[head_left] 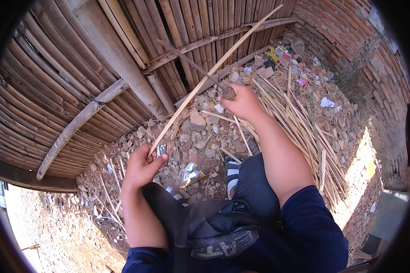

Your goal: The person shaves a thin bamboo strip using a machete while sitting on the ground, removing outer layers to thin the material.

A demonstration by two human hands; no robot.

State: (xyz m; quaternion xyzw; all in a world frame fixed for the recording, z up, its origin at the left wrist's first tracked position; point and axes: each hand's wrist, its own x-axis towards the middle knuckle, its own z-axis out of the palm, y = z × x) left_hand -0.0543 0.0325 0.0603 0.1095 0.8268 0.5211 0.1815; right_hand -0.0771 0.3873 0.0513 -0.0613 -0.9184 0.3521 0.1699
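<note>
The left hand (143,168) pinches a bamboo strip (232,53), covering its near end; the right hand (243,101) grips a knife (195,66), its handle partly hidden. Blade-strip contact is unclear.

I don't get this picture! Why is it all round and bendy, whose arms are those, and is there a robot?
No robot here, just a person with bare hands. The camera sits on their head and looks down, so you see what is in front of them. Its very wide lens bends straight things near the edge.

The left hand holds the lower end of a long, pale strip. The right hand grips the handle of a long, dark blade tool, which crosses the strip in the picture.

On the stony ground lie a pile of similar strips and a shiny wrapper. Behind are a slatted wall and a brick wall.
</note>
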